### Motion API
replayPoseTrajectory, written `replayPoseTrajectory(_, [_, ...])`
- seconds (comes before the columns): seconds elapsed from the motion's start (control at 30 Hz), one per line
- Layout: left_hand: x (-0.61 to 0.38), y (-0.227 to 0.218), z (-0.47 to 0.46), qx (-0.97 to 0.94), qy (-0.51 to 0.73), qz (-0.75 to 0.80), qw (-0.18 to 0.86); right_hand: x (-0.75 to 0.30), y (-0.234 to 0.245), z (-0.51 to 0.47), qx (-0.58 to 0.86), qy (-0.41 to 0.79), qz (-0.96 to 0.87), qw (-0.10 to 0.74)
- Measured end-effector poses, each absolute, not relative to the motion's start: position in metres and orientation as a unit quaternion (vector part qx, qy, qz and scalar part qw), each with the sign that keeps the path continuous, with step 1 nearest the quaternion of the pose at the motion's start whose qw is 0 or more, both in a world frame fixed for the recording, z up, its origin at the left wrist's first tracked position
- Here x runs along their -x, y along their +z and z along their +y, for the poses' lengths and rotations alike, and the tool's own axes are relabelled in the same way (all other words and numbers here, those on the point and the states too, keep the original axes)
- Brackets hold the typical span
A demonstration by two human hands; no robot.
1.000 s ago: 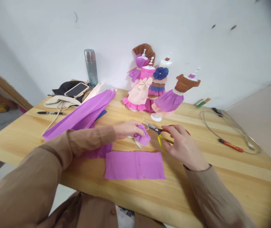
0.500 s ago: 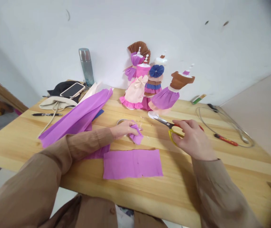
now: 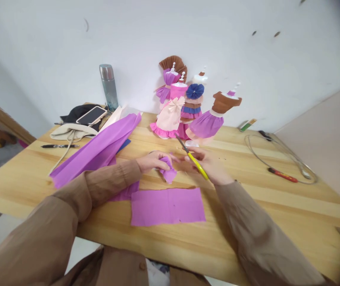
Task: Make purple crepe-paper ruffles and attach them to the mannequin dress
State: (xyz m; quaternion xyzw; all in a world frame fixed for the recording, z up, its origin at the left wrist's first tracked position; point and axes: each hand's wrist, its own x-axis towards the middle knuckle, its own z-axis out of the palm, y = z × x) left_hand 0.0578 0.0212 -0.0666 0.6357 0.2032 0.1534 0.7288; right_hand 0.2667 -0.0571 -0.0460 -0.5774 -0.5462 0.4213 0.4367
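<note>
My left hand (image 3: 151, 161) is closed on a small bunched piece of purple crepe paper (image 3: 168, 170) at the middle of the wooden table (image 3: 277, 206). My right hand (image 3: 210, 167) holds yellow-handled scissors (image 3: 191, 155), blades pointing up and back, and its fingers reach in to touch the bunched paper. A flat purple paper rectangle (image 3: 167, 205) lies just in front of both hands. A long folded purple sheet (image 3: 98, 149) stretches away to the left.
Several small dress forms in paper dresses (image 3: 187, 109) stand at the back by the wall. A steel flask (image 3: 108, 87), a phone (image 3: 91, 115) on a bag and a pen (image 3: 57, 146) are at the back left. A cable loop (image 3: 279, 153) and red tool (image 3: 282, 175) lie right.
My right hand has swung back left with the scissors, from out at the right to touching the bunched paper. My left hand has stayed put, holding that paper.
</note>
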Motion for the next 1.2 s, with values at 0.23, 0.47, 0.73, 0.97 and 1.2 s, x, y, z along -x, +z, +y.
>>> replayPoseTrajectory(0.23, [-0.055,-0.056,0.017,-0.592,0.202,0.176,0.76,-0.264,-0.03,-0.04,0.54,0.434,-0.549,0.468])
replayPoseTrajectory(0.47, [-0.048,-0.021,0.016,-0.572,0.315,0.159,0.74,-0.284,-0.006,-0.063,0.425,0.383,-0.703,0.423])
replayPoseTrajectory(0.73, [-0.039,-0.001,0.01,-0.607,0.32,0.199,0.7,-0.284,0.006,-0.078,0.461,0.259,-0.806,0.264])
replayPoseTrajectory(0.97, [-0.039,0.001,0.009,-0.626,0.298,0.213,0.688,-0.276,0.017,-0.081,0.473,0.167,-0.836,0.221])
replayPoseTrajectory(1.2, [-0.04,-0.001,0.008,-0.618,0.296,0.224,0.693,-0.27,0.021,-0.081,0.469,0.119,-0.848,0.215])
